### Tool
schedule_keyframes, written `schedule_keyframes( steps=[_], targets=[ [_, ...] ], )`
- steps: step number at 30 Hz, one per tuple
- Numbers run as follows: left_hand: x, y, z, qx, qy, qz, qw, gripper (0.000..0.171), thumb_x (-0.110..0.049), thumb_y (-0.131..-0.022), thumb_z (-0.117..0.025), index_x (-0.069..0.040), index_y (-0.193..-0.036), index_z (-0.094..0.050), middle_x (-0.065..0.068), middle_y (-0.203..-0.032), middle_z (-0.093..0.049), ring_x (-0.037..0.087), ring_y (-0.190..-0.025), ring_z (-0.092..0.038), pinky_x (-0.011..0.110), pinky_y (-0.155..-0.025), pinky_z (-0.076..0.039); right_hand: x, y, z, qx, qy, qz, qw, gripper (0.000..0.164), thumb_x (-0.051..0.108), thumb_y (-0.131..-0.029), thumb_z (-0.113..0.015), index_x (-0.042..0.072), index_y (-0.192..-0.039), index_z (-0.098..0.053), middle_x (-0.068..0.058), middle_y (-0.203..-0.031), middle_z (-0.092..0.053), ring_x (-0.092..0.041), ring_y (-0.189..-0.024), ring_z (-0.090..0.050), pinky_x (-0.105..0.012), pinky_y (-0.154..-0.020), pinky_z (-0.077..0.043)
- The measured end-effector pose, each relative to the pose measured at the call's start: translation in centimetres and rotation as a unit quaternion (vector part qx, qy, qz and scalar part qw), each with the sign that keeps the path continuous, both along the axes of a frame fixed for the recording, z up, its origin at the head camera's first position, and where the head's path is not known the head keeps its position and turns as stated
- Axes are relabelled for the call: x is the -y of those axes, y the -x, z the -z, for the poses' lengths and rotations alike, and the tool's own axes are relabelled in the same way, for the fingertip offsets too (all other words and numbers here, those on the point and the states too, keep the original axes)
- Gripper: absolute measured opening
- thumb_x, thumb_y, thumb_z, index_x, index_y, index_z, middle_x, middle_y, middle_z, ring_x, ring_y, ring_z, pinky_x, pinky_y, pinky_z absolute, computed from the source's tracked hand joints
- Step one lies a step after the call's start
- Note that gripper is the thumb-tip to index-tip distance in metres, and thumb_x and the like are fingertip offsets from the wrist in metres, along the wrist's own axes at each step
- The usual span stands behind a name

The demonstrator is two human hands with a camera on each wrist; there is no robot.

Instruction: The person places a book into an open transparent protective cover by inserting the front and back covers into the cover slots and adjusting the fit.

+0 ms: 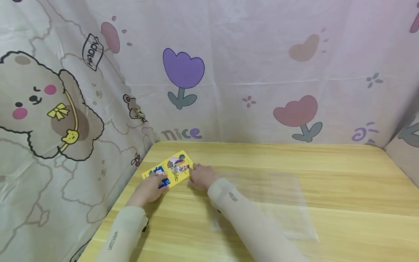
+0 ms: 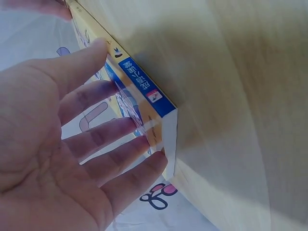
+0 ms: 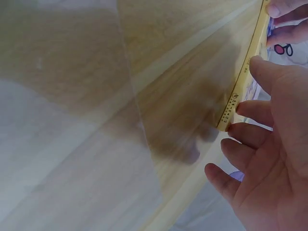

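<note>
A thin book [image 1: 179,168] with a yellow and blue picture cover lies flat and slanted near the table's far left corner. My left hand [image 1: 151,187] rests on its left part, the fingers extended over the cover; in the left wrist view the thumb touches the edge of the spine [image 2: 139,82]. At the book's right end is my right hand [image 1: 203,177]. In the right wrist view its thumb touches the yellow spine [image 3: 231,103], and some loosely extended fingers lie at the end corner. Neither hand wraps round the book.
A clear plastic sheet [image 1: 288,203] lies flat on the wooden table [image 1: 353,182], partly under my right forearm. Printed cloth [image 1: 235,58] hangs behind the table and along its left side, close to the book.
</note>
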State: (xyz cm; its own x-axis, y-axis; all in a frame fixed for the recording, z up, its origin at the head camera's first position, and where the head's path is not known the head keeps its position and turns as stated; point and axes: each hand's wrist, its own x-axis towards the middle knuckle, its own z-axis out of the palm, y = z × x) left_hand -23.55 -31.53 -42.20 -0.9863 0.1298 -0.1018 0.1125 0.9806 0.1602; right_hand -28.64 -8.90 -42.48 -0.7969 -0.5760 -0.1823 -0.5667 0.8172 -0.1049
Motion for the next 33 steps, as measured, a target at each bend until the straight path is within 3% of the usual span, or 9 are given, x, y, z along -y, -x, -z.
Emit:
schedule_keyframes(
  steps=[8,15,25,33],
  targets=[
    [-0.2,-0.5,0.0,0.003,0.0,-0.011,0.9999,0.052,-0.03,-0.104,-0.071,-0.005,-0.149,-0.062,0.033,-0.153,-0.055,0.052,-0.141,-0.054,0.069,-0.115,-0.046,0.0,-0.1,-0.1,-0.015,-0.005,-0.004,1.0,0.06,0.048,-0.112,-0.054,0.013,-0.16,-0.05,-0.008,-0.169,-0.047,-0.024,-0.157,-0.045,-0.044,-0.126,-0.044],
    [-0.2,-0.8,0.1,0.002,0.003,-0.008,1.0,0.053,-0.03,-0.105,-0.071,-0.005,-0.15,-0.061,0.034,-0.153,-0.054,0.053,-0.14,-0.055,0.069,-0.114,-0.046,0.0,-0.7,-0.1,-0.04,-0.001,-0.007,0.999,0.048,0.044,-0.11,-0.059,0.013,-0.146,-0.064,-0.007,-0.144,-0.066,-0.021,-0.124,-0.069,-0.037,-0.109,-0.058],
    [-0.2,-1.4,0.0,0.003,-0.001,-0.004,1.0,0.052,-0.029,-0.104,-0.071,-0.003,-0.149,-0.061,0.034,-0.151,-0.056,0.051,-0.137,-0.058,0.068,-0.112,-0.048,0.1,-1.4,-0.7,-0.022,0.01,0.006,1.0,0.034,0.033,-0.109,-0.062,0.013,-0.135,-0.07,-0.003,-0.121,-0.07,-0.015,-0.091,-0.063,-0.029,-0.092,-0.06],
    [0.2,-1.4,0.1,0.001,-0.011,-0.001,0.9999,0.052,-0.029,-0.104,-0.072,-0.004,-0.148,-0.062,0.033,-0.15,-0.058,0.05,-0.136,-0.059,0.068,-0.112,-0.049,0.1,-1.8,-0.9,-0.03,-0.006,-0.001,1.0,0.037,0.035,-0.109,-0.062,0.013,-0.138,-0.069,-0.006,-0.135,-0.071,-0.019,-0.117,-0.069,-0.037,-0.111,-0.055]
  ],
)
